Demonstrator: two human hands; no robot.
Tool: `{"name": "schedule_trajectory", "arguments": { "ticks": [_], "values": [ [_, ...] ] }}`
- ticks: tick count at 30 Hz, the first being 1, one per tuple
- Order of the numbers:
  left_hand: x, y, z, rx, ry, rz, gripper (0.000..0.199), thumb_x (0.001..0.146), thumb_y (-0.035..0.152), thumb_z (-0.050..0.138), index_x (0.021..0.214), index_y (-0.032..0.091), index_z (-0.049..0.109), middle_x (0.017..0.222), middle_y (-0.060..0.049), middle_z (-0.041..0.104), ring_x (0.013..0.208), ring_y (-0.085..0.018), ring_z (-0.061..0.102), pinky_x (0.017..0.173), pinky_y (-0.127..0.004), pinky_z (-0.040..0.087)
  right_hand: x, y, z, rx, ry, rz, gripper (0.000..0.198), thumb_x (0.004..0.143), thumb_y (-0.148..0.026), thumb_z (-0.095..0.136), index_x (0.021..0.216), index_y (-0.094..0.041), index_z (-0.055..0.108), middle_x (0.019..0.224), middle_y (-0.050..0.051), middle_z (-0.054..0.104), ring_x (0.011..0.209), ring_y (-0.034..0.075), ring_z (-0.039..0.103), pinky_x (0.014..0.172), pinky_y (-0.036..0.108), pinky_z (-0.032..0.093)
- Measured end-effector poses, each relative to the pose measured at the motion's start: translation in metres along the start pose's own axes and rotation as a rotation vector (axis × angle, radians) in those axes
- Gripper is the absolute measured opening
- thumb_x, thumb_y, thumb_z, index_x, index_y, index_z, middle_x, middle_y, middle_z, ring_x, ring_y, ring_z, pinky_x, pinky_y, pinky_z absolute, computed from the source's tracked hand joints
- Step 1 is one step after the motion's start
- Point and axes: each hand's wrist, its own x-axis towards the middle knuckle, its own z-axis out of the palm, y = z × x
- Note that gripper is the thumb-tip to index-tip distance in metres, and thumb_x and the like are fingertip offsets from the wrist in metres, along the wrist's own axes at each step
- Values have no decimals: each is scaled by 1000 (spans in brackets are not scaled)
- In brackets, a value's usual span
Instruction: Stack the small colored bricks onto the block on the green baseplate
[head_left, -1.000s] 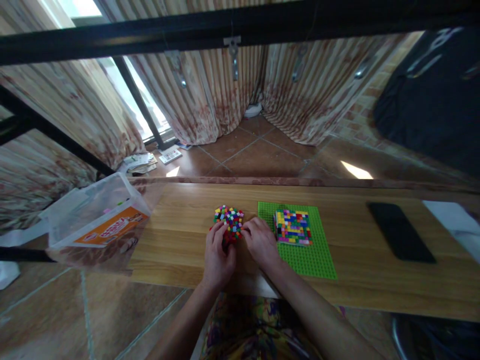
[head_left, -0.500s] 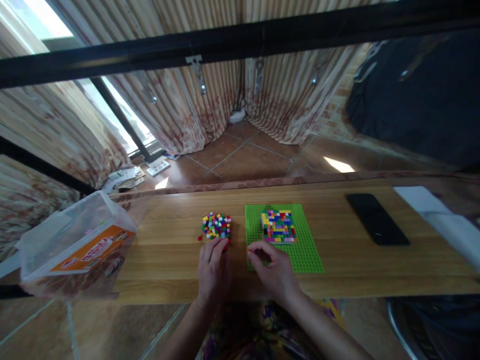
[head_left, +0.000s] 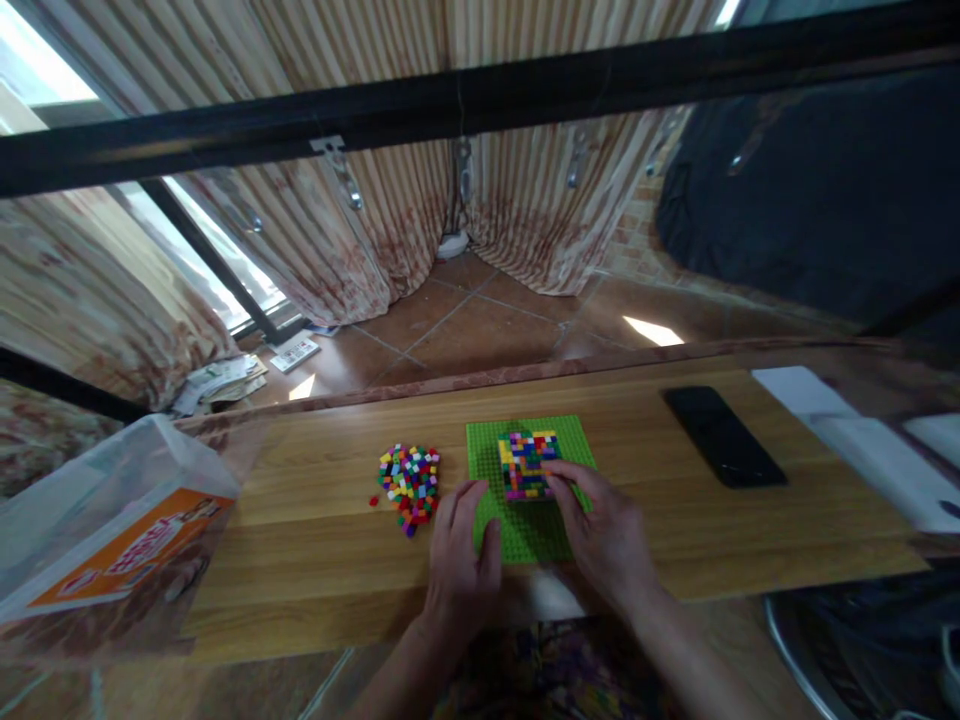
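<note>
A square build of many-coloured toy bricks (head_left: 527,475) sits on a green studded baseplate (head_left: 536,540). At the right side of this build, my right hand (head_left: 611,530) has thumb and index finger closed on a small brick whose colour the fingertips hide. My left hand (head_left: 459,555) rests over the baseplate's left front edge, fingers and thumb apart, with nothing seen in it. Just beyond it to the left lies a loose pile of small coloured bricks (head_left: 409,480). One red brick (head_left: 373,501) is apart from the pile.
On the wooden table (head_left: 300,530) a black phone (head_left: 724,437) lies to the right, beside white paper (head_left: 862,445). A clear plastic tub (head_left: 127,530) with an orange label stands at the left end. A dark metal bar (head_left: 405,110) crosses beyond the table, before the curtains.
My right hand has moved from the baseplate's left edge onto the right side of the build. My left hand has left the brick pile, moved towards the baseplate and opened. The view has shifted.
</note>
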Motion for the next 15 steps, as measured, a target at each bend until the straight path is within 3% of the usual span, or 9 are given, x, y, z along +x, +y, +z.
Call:
{"name": "schedule_trajectory", "arguments": {
  "ticks": [4, 10, 15],
  "values": [
    [14, 3, 9, -173, -61, -88, 39, 91, 18, 49, 130, 18, 48, 122, -13, 59, 114, -22, 57, 94, -38, 51, 8, 4, 15, 32, 38, -6, 14, 89, -30, 60, 91, -27, 73, 114, 5, 66, 111, 22, 57, 98, 44, 45],
    [29, 1, 20, -354, -60, -263, 33, 91, 23, 50, 124, 20, 53, 115, -10, 63, 103, -19, 62, 88, -35, 54, 11, 11, 29, 49, 46, 71, 12, 85, -32, 65, 87, -32, 76, 127, 5, 56, 120, 26, 48, 101, 49, 40],
    [39, -5, 32, -464, -47, -328, 36, 91, 25, 51, 127, 21, 53, 118, -9, 62, 107, -20, 61, 90, -36, 53, 9, 12, 35, 41, 74, 120, 11, 83, -33, 66, 87, -32, 76, 138, 4, 48, 127, 27, 43, 105, 52, 36]
  ]
}}
